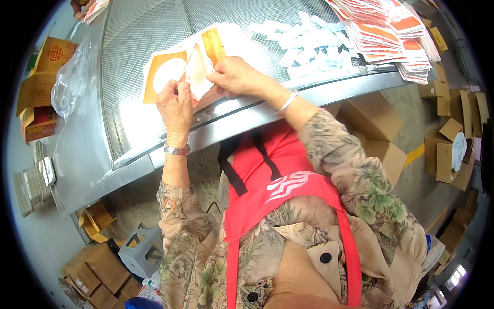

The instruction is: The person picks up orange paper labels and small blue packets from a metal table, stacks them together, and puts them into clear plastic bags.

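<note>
Both my hands work at an orange-and-white flat paper bag [197,69] near the front edge of a metal table [138,64]. My left hand [176,103] pinches its lower left part with the fingers closed. My right hand [235,77] grips the right side between thumb and bent fingers. More orange-and-white bags [153,85] lie flat beneath, spread in an overlapping pile. To the right of my right hand are loose pale blue-white strips [316,46], several of them overlapping. Glare washes out part of the bags.
Tall stacks of orange-and-white bags [378,31] stand at the table's right end. A clear plastic bag [72,82] and orange carton [49,64] are at the left. An open cardboard box [373,121] sits below the table edge. A grey stool [141,250] stands lower left.
</note>
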`<state>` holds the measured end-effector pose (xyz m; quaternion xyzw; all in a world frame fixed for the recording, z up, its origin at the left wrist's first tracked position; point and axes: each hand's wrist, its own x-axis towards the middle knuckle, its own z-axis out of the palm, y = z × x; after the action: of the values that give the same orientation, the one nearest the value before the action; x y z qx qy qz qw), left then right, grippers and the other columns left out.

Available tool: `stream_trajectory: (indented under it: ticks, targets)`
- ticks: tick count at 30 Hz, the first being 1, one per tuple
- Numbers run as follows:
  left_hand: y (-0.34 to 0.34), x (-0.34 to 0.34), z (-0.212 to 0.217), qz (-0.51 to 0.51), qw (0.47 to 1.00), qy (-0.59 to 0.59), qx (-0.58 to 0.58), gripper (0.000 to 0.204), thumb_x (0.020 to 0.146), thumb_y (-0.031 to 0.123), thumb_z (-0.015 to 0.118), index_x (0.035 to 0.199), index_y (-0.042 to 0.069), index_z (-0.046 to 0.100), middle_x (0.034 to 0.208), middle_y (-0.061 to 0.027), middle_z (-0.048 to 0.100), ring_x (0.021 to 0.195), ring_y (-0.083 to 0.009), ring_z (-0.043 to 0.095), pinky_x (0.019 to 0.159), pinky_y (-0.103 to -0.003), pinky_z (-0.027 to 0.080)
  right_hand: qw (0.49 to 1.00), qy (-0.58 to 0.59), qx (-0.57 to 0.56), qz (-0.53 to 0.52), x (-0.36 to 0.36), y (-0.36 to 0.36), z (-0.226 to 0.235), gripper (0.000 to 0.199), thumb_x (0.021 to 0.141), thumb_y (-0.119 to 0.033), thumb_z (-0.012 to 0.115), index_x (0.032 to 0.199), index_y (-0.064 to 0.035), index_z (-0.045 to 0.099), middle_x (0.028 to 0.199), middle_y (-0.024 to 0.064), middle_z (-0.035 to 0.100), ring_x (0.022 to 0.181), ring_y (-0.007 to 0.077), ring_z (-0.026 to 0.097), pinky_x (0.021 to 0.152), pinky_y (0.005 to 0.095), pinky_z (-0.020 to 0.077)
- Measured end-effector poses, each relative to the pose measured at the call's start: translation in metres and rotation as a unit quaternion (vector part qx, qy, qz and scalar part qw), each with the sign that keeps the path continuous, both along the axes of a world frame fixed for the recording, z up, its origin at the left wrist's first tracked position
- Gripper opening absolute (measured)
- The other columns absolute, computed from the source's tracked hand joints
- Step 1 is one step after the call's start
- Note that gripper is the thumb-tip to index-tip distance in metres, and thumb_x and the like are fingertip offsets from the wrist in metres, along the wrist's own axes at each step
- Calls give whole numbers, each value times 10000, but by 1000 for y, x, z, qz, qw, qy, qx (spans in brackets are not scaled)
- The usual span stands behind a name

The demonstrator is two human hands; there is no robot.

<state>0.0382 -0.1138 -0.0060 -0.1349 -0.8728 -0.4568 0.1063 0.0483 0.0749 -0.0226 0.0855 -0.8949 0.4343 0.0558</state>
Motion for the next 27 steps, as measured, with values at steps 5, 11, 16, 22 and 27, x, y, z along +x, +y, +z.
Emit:
stream_trajectory:
  ticks: [5,11,16,22,27]
  targets:
    - [7,-9,-7,-28,994,-93,-51,288,870,183,568,693,-44,568,578,-153,550,533,-182,522,557,-348,446,961,49,191,-192,8,97,25,363,923,-411,599,939,-70,723,932,98,706,863,280,677,752,396,525]
    - [22,-17,-11,-86,977,-184,66,276,882,188,572,729,-37,616,584,-36,554,553,-101,505,524,-286,423,913,-18,370,-170,-23,128,9,306,897,-382,617,966,-109,736,1036,58,692,950,257,664,812,399,517]
    - [38,-18,-11,-108,964,-226,94,260,881,179,579,769,-44,650,617,0,561,562,-71,496,506,-254,411,977,9,72,-199,-10,100,24,245,895,-305,629,884,-75,711,840,47,693,750,218,673,687,374,535]
    - [53,-9,6,-127,941,-257,183,250,944,223,575,866,-1,654,712,5,601,640,-55,545,586,-206,466,941,-96,-325,27,7,19,32,218,908,-256,622,954,-43,640,729,66,665,686,210,678,646,339,534]
    - [35,-4,19,-83,959,-182,199,256,948,194,569,794,-3,623,659,-11,584,613,-76,550,555,-247,452,995,29,51,-85,21,17,34,224,900,-281,626,922,-58,642,738,103,670,642,254,665,604,363,513]
